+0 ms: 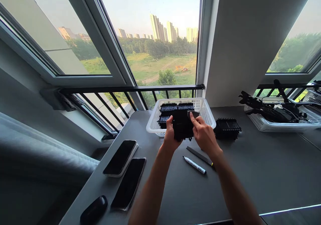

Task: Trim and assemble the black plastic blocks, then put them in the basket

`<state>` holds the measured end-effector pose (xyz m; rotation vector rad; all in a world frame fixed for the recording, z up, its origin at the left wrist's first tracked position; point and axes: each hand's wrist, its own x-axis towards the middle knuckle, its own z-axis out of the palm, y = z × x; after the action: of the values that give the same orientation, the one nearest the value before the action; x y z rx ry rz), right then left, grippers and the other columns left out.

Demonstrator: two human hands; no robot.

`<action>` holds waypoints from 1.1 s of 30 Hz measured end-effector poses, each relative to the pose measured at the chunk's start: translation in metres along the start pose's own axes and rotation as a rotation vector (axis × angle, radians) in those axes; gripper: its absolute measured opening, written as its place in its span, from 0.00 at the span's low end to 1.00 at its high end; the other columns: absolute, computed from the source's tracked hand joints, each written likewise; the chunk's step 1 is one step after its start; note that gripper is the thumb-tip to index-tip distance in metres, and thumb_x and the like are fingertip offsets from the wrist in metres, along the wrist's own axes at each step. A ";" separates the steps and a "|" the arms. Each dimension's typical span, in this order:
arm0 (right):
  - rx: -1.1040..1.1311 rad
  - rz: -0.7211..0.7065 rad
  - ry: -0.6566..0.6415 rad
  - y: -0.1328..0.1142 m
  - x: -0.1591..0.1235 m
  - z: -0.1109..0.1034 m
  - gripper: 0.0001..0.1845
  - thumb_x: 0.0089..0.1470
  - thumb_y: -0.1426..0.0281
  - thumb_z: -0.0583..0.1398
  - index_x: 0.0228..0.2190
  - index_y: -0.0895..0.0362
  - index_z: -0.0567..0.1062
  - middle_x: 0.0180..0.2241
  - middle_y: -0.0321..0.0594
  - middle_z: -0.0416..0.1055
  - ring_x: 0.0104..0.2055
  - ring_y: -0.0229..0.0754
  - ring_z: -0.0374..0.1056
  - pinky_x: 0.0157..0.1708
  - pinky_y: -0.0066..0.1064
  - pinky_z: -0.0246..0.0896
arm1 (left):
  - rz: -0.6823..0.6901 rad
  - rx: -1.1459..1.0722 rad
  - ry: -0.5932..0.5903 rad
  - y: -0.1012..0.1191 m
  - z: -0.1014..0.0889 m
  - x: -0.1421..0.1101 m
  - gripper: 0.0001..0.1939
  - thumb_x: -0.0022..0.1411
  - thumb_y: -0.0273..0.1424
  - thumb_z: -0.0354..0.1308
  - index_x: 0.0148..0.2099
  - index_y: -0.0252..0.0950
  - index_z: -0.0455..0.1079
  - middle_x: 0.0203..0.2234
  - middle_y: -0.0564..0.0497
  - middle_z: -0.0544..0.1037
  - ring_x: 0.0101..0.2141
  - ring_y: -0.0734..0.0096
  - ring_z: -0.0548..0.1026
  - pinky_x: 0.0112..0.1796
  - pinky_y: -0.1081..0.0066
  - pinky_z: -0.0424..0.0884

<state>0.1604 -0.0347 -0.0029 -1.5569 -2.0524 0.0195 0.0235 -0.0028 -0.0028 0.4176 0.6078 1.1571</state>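
My left hand grips a black plastic part by its left side, thumb along the edge, above the near side of a white basket. My right hand is closed at the part's right side. Its index finger presses a small dark grey piece against the part's upper right corner; what this piece is, I cannot make out. Several similar black parts lie in the basket. Below my hands, a marker pen and a dark flat strip with a yellow end lie on the table.
On the grey table, black parts sit right of the basket. Two phones and a black mouse lie at left. Another white basket with black items and cables stands at right. A railing and windows are behind.
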 end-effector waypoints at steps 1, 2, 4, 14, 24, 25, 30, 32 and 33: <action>-0.007 -0.013 -0.036 -0.004 -0.002 -0.003 0.30 0.63 0.74 0.46 0.65 0.55 0.56 0.43 0.43 0.69 0.37 0.40 0.69 0.36 0.28 0.63 | 0.022 -0.017 0.025 0.002 -0.001 0.001 0.29 0.66 0.47 0.45 0.53 0.30 0.72 0.32 0.44 0.82 0.31 0.64 0.80 0.34 0.70 0.76; -0.002 -0.029 -0.074 -0.007 -0.004 -0.007 0.30 0.63 0.74 0.47 0.65 0.56 0.56 0.43 0.43 0.70 0.37 0.40 0.70 0.35 0.28 0.62 | 0.044 -0.034 0.053 0.005 -0.004 0.002 0.29 0.66 0.48 0.44 0.53 0.31 0.72 0.32 0.45 0.82 0.30 0.64 0.80 0.33 0.70 0.76; 0.025 -0.059 -0.146 -0.013 -0.009 -0.016 0.28 0.62 0.74 0.48 0.63 0.57 0.61 0.40 0.42 0.72 0.35 0.39 0.70 0.33 0.27 0.60 | 0.074 -0.056 0.116 0.014 -0.009 0.003 0.29 0.65 0.48 0.44 0.54 0.32 0.71 0.30 0.47 0.82 0.27 0.65 0.79 0.29 0.70 0.75; 0.322 0.061 0.210 0.001 -0.010 -0.024 0.24 0.60 0.73 0.48 0.53 0.56 0.74 0.35 0.39 0.71 0.33 0.37 0.68 0.35 0.27 0.62 | 0.046 0.020 0.143 0.032 -0.019 0.001 0.29 0.63 0.49 0.47 0.55 0.34 0.71 0.31 0.47 0.82 0.28 0.64 0.79 0.26 0.71 0.73; 0.075 0.042 0.014 -0.005 -0.005 -0.006 0.29 0.62 0.73 0.47 0.64 0.57 0.59 0.42 0.43 0.69 0.33 0.39 0.68 0.32 0.28 0.61 | -0.002 0.038 -0.025 0.007 -0.003 -0.003 0.27 0.66 0.46 0.46 0.52 0.32 0.72 0.34 0.45 0.83 0.34 0.62 0.81 0.39 0.67 0.77; 0.061 0.030 -0.027 -0.008 -0.006 -0.008 0.29 0.61 0.73 0.48 0.63 0.57 0.61 0.41 0.42 0.70 0.33 0.39 0.68 0.32 0.27 0.60 | 0.019 0.021 -0.007 0.009 -0.004 -0.002 0.27 0.66 0.46 0.46 0.52 0.32 0.72 0.34 0.45 0.83 0.33 0.62 0.81 0.37 0.68 0.77; 0.115 0.029 -0.079 -0.010 -0.012 -0.019 0.20 0.59 0.73 0.51 0.39 0.52 0.82 0.30 0.37 0.72 0.30 0.37 0.68 0.31 0.27 0.58 | 0.067 -0.001 0.073 0.020 -0.012 0.003 0.26 0.66 0.47 0.45 0.53 0.34 0.71 0.28 0.48 0.82 0.28 0.64 0.80 0.29 0.71 0.76; 0.176 0.083 0.064 -0.006 -0.012 -0.021 0.21 0.59 0.73 0.50 0.39 0.53 0.82 0.32 0.38 0.73 0.31 0.37 0.68 0.33 0.27 0.60 | 0.074 0.015 0.067 0.021 -0.013 0.003 0.27 0.66 0.47 0.45 0.54 0.34 0.71 0.28 0.48 0.82 0.27 0.64 0.80 0.30 0.70 0.76; 0.203 0.107 0.144 -0.005 -0.011 -0.022 0.22 0.59 0.73 0.49 0.43 0.54 0.81 0.34 0.39 0.73 0.32 0.37 0.68 0.35 0.27 0.61 | 0.069 0.028 0.055 0.020 -0.012 0.002 0.27 0.66 0.47 0.45 0.54 0.34 0.71 0.29 0.47 0.82 0.28 0.64 0.80 0.31 0.69 0.76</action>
<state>0.1678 -0.0530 0.0122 -1.4950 -1.7957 0.1465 0.0017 0.0064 -0.0005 0.4350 0.6621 1.2299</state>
